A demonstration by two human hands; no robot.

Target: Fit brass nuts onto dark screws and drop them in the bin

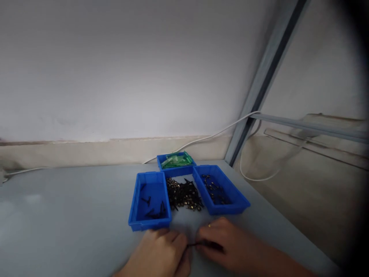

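At the front of the table, my left hand [163,252] and my right hand [223,240] are close together, both with fingers closed. A thin dark rod-like piece [192,244] spans the gap between them, pinched from either side. Its exact kind is blurred, and its ends are hidden in my fingers. Just beyond my hands lies a loose pile of small dark and brass-coloured metal parts [186,194]. The left blue bin [150,223], near my left hand, holds a few dark slender pieces [155,211]. Small metal parts [215,188] lie in the right blue bin [229,209].
Behind the pile a third blue bin [178,172] carries green translucent pieces [176,159]. The grey table [72,215] meets a wall at the back. A metal frame post [248,111] rises at the right, with a white cable [213,135] running to it.
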